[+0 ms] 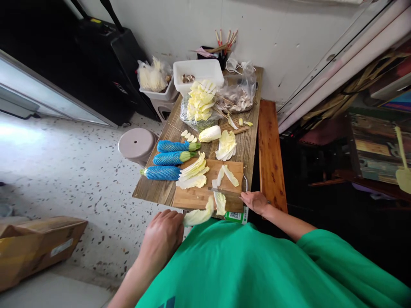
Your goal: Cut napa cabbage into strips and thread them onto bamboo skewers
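Observation:
My left hand (163,231) is closed on one end of a pale napa cabbage leaf strip (199,215), held off the near edge of the wooden cutting board (189,199). The handle of a knife (224,191) is in my right hand (255,202), at the board's right side. Its blade reaches left across another cabbage strip (220,202). Two narrow cut strips (230,175) rest farther up the board. At the board's left lies a fanned stack of cabbage leaves (194,172). More leaves (226,145) lie just beyond the board, beside a small cabbage heart (209,134).
Zucchini in blue netting (161,173) line the left of the wooden table (152,191). Behind are piled cabbage leaves (202,100), a bag of mushrooms (239,98) and a white tub (198,68). A stool (136,143) stands left, a bench (271,158) right.

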### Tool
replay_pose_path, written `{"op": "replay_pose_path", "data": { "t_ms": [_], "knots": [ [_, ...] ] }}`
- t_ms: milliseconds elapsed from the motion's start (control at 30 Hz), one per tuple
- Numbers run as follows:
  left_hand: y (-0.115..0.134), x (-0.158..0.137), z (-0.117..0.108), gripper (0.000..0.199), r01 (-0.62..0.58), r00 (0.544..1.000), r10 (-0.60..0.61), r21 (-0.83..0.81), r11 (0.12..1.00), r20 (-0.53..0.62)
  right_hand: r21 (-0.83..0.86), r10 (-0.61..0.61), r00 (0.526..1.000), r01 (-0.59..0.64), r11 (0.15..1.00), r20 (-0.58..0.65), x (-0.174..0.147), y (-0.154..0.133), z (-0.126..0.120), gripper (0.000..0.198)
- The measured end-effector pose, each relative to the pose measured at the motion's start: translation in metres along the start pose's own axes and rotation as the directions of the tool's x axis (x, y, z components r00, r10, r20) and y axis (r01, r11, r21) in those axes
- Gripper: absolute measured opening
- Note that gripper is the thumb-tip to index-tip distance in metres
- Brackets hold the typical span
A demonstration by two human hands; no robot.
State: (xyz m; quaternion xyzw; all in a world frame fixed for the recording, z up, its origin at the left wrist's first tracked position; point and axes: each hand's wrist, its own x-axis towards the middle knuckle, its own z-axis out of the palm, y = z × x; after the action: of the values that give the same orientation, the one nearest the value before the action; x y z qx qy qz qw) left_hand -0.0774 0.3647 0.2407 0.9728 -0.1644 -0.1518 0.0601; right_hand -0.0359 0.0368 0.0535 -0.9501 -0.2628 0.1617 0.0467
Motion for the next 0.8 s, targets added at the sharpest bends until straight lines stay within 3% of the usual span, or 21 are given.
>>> {"op": "replay_pose_path", "data": {
  "t_ms": [67,133,233,267,333,433,500,567,633,700,800],
  "knots": [
    [-0.001,-0.001,-0.023,0.016,0.011,0.985,-0.019,-0.047,0.999,-0.174,0.023,0.008,1.000,-0.007,1.000,-0.024,-0.003,0.001,0.001,0.032],
    [-0.003,0.005,-0.034,0.014,0.049,0.928,-0.073,-0.077,0.996,-0.366,0.049,0.017,0.998,-0.014,0.999,-0.055,-0.007,0.003,0.001,0.033],
    [-0.013,0.035,-0.022,0.009,0.180,0.793,-0.171,-0.042,0.983,-0.584,0.089,0.067,0.990,-0.056,0.995,-0.124,-0.011,0.005,0.000,0.038],
    [-0.018,0.051,-0.012,0.012,0.222,0.771,-0.190,-0.023,0.975,-0.608,0.104,0.095,0.984,-0.080,0.991,-0.151,-0.012,0.005,-0.001,0.040],
    [-0.029,0.085,0.014,0.017,0.283,0.778,-0.224,0.010,0.959,-0.587,0.139,0.165,0.965,-0.138,0.981,-0.204,-0.010,0.009,-0.005,0.043],
    [-0.040,0.124,0.060,0.026,0.292,0.878,-0.245,0.055,0.955,-0.410,0.189,0.291,0.920,-0.247,0.950,-0.262,-0.005,0.021,-0.014,0.045],
    [-0.039,0.132,0.091,0.037,0.277,0.893,-0.231,0.067,0.959,-0.385,0.215,0.375,0.884,-0.323,0.922,-0.280,-0.001,0.032,-0.020,0.045],
    [-0.030,0.126,0.122,0.045,0.152,0.914,-0.105,0.090,0.984,-0.393,0.235,0.449,0.847,-0.393,0.889,-0.285,0.002,0.043,-0.025,0.045],
    [-0.016,0.115,0.151,0.045,-0.211,0.932,0.236,0.121,0.970,-0.275,0.252,0.506,0.817,-0.446,0.859,-0.277,0.003,0.052,-0.026,0.044],
    [0.001,0.107,0.176,0.043,-0.498,0.850,0.508,0.098,0.862,-0.140,0.267,0.542,0.799,-0.480,0.835,-0.258,0.003,0.054,-0.025,0.042],
    [0.025,0.111,0.195,0.038,-0.592,0.805,0.592,0.019,0.806,-0.033,0.292,0.567,0.793,-0.501,0.815,-0.222,0.000,0.049,-0.019,0.041]
  ]
}}
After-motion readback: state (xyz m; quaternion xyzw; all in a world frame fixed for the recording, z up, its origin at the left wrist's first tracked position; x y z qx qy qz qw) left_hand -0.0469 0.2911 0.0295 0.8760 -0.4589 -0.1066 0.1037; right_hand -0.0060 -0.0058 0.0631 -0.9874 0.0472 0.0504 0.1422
